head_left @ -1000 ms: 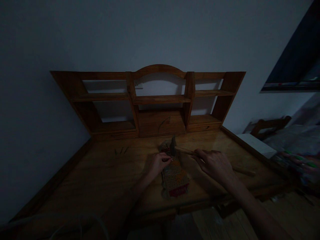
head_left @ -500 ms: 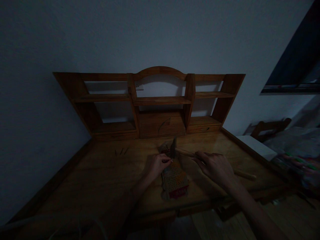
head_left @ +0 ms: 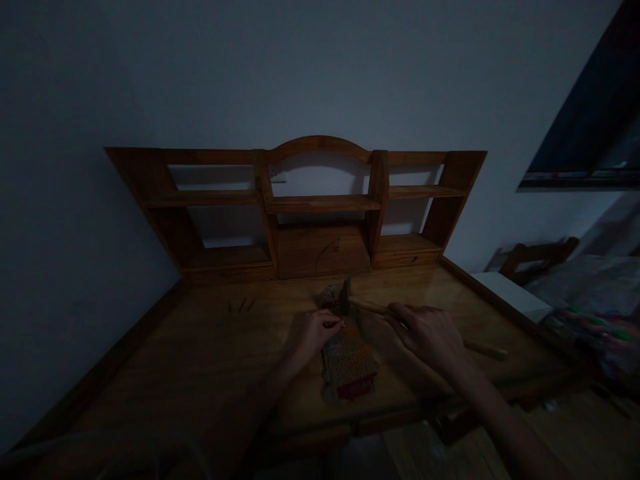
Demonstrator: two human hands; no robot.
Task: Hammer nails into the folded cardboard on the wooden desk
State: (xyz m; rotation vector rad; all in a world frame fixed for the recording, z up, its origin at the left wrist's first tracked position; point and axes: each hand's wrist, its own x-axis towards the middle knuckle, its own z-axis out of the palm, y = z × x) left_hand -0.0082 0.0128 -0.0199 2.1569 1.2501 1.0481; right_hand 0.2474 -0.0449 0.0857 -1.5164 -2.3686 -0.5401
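My right hand (head_left: 425, 333) is wrapped around the wooden handle of a hammer (head_left: 369, 306), whose end sticks out behind the hand to the right. The dark hammer head is just above the fingertips of my left hand (head_left: 315, 331). Those fingers are pinched together, with a tiny bright spot at their tips; what they hold is too small and dark to tell. Under them lies a piece of brown cardboard (head_left: 350, 363) with many dark dots, an orange-yellow patch and a red strip along its near edge. Its far end looks crumpled.
Three thin dark pieces (head_left: 243, 305) lie on the wooden desk (head_left: 200, 360), left of the hands. A wooden shelf unit (head_left: 325, 203) stands along the desk's back edge. Off to the right are a chair (head_left: 540, 260), a white surface (head_left: 510, 293) and plastic bags (head_left: 595, 293).
The view has shifted very slightly. Both hands and the hammer stay in nearly the same place over the cardboard.
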